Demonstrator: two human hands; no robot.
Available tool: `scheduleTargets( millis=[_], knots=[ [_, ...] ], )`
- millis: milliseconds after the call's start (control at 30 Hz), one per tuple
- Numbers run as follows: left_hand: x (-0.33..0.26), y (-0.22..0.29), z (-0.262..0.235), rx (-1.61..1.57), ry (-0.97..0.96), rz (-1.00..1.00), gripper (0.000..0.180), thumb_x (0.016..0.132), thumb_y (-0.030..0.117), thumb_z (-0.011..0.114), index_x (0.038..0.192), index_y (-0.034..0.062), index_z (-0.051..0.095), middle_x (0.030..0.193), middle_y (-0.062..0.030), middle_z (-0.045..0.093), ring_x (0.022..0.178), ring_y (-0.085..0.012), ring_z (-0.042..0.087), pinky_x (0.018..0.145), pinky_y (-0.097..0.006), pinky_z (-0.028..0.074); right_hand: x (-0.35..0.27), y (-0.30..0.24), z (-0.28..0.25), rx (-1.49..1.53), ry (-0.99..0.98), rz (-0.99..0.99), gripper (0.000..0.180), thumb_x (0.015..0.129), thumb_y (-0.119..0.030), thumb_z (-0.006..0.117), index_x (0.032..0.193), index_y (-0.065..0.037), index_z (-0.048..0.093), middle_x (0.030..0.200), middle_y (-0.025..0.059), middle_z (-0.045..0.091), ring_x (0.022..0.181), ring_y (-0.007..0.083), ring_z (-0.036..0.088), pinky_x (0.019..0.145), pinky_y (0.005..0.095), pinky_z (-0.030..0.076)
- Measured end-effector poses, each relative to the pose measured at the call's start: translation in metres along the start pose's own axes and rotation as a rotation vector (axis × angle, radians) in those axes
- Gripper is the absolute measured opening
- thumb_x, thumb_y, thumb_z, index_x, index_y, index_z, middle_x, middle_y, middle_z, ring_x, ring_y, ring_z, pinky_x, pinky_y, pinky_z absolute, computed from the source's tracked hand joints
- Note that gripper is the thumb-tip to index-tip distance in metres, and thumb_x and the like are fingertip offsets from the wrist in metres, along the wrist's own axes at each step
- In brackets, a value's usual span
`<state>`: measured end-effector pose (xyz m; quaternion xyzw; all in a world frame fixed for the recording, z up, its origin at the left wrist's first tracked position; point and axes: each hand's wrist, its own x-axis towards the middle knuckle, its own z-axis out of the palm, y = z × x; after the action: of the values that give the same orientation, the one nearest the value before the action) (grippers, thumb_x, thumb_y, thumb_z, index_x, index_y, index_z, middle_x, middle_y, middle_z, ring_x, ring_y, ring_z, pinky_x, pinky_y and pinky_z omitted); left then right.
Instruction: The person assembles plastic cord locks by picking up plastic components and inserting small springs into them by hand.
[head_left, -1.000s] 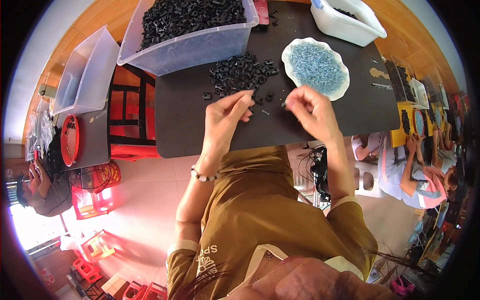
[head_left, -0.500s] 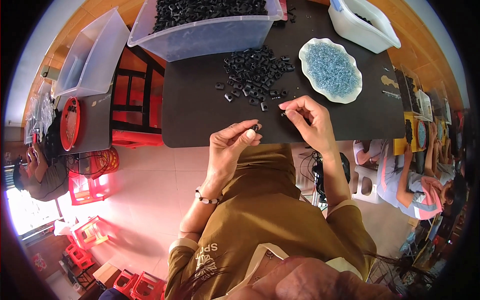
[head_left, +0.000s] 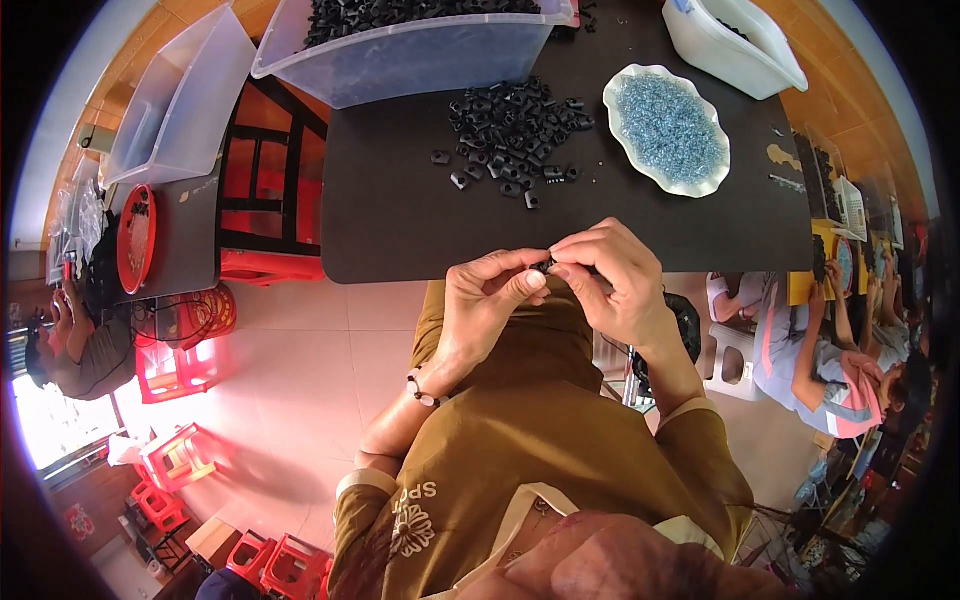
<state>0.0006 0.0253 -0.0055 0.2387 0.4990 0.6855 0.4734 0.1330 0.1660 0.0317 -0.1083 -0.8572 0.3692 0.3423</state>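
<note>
My left hand (head_left: 490, 300) pinches a small black plastic part (head_left: 543, 267) just off the table's near edge. Thumb and fingertips of my right hand (head_left: 612, 285) are pressed together against that same part; whatever tiny piece they hold is hidden between the fingers. Ahead of both hands lies a loose pile of black plastic parts (head_left: 515, 130) on the dark table (head_left: 400, 220). To the right of the pile sits a white scalloped dish (head_left: 612, 100) filled with small pale-blue translucent pieces (head_left: 668, 130).
A clear bin (head_left: 420, 70) full of black parts stands at the back, with a white tub (head_left: 735, 50) at the far right. Left of the table are an empty clear bin (head_left: 180, 100) and a red tray (head_left: 135, 240). Other people (head_left: 820, 370) sit at both sides.
My right hand has come left and nearer to me, and my left hand slightly right, so their fingertips now meet at the black part. They were apart before.
</note>
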Motion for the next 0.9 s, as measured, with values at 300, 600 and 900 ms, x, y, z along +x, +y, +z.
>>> scheduleTargets(
  millis=[300,600,900],
  knots=[
    [-0.001,-0.008,-0.01,-0.134,-0.012,-0.015,0.023,0.098,0.009,0.068,0.118,-0.002,0.071,0.094,-0.0066,0.073,0.08,-0.0106,0.067,0.074,-0.026,0.059,0.005,0.001,-0.003,-0.197,-0.144,-0.276,0.033,0.076,-0.008,0.079,0.109,-0.004,0.074,0.106,0.0064,0.068,0.083,0.0244,0.063,0.071,0.0354,0.053],
    [-0.001,-0.002,-0.014,-0.265,-0.037,-0.04,0.024,0.099,0.01,0.067,0.12,-0.0013,0.07,0.098,-0.0064,0.072,0.083,-0.0103,0.066,0.074,-0.025,0.058,0.02,0.003,-0.001,0.009,-0.17,-0.191,0.03,0.08,-0.008,0.079,0.11,-0.006,0.074,0.103,0.0078,0.07,0.082,0.023,0.065,0.071,0.0353,0.055],
    [-0.004,0.003,-0.021,-0.245,-0.008,-0.025,0.029,0.098,0.013,0.069,0.124,-0.0006,0.068,0.099,-0.0078,0.072,0.082,-0.0106,0.064,0.079,-0.025,0.055,0.079,0.07,-0.012,-0.429,-0.085,0.001,0.018,0.088,-0.006,0.071,0.106,-0.006,0.071,0.096,0.0083,0.07,0.09,0.0264,0.066,0.078,0.0367,0.054]
  ],
)
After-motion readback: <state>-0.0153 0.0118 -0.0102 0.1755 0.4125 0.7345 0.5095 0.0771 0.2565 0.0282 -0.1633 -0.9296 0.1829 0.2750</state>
